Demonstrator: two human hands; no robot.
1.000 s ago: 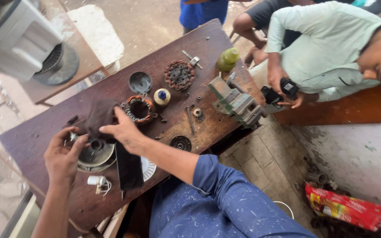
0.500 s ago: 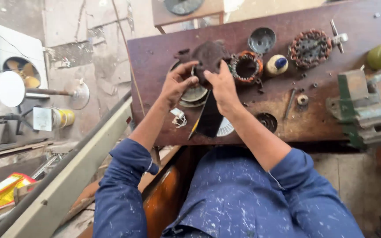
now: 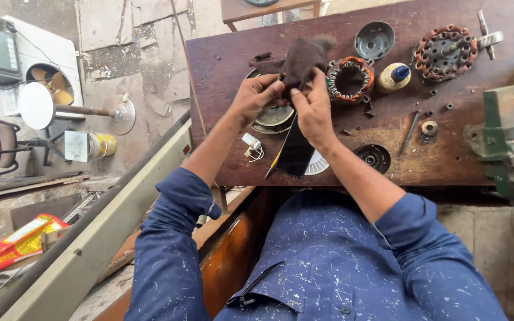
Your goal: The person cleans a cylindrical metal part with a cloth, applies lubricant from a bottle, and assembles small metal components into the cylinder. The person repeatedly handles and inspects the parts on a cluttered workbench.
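Observation:
Both hands hold a dark brown rag (image 3: 302, 59) above the wooden bench (image 3: 227, 119). My left hand (image 3: 256, 95) pinches its lower left edge and my right hand (image 3: 313, 107) grips its lower right part. Under the hands lies a round metal motor cover (image 3: 272, 116), partly hidden. Just right of the rag sits a copper-wound stator ring (image 3: 352, 78). A black phone (image 3: 295, 156) lies by my right wrist.
A dark metal cap (image 3: 374, 40), a yellow bottle with a blue cap (image 3: 394, 77), a rusty rotor disc (image 3: 445, 51) and a small black ring (image 3: 373, 157) lie on the bench. A green vise (image 3: 507, 139) stands at the right edge. A small capacitor with wires (image 3: 250, 144) lies front left.
The view swung left then steadied over the bench. Both hands came together off the motor cover and lifted the brown rag between them.

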